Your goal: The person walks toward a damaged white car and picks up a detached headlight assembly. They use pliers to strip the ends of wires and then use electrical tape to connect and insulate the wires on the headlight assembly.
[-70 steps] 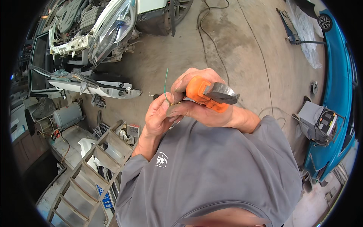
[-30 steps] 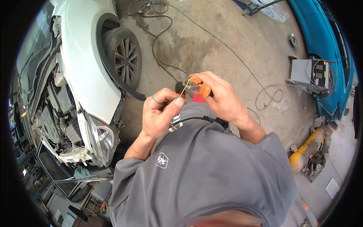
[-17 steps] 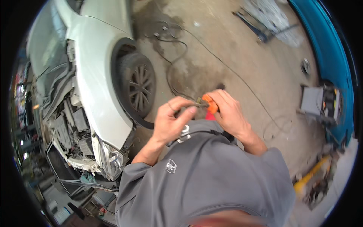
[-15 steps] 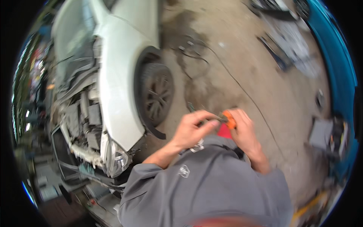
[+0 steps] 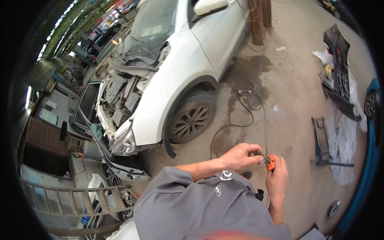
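Note:
My right hand (image 5: pixel 277 176) is closed around a small orange object (image 5: pixel 271 162), with its fingers curled over most of it. A dark, metallic-looking part (image 5: pixel 267 158) sticks out of the orange body toward my left hand. My left hand (image 5: pixel 242 156) is closed in a pinch, thumb and forefinger at this dark part. Whether it grips that part or some other small piece I cannot make out. Both hands meet in front of my grey work shirt (image 5: pixel 208 204), above the concrete floor.
A white car (image 5: pixel 160 104) stands at the left, its engine bay exposed and front bumper off. A black cable (image 5: pixel 234 125) lies looped on the floor. At the right are a black bumper (image 5: pixel 340 72), plastic sheeting (image 5: pixel 342 144) and a blue car (image 5: pixel 366 160). A ladder (image 5: pixel 76 196) is at lower left.
The view has turned and is sharper. Both hands appear lower and farther right in the picture, still together at the orange object.

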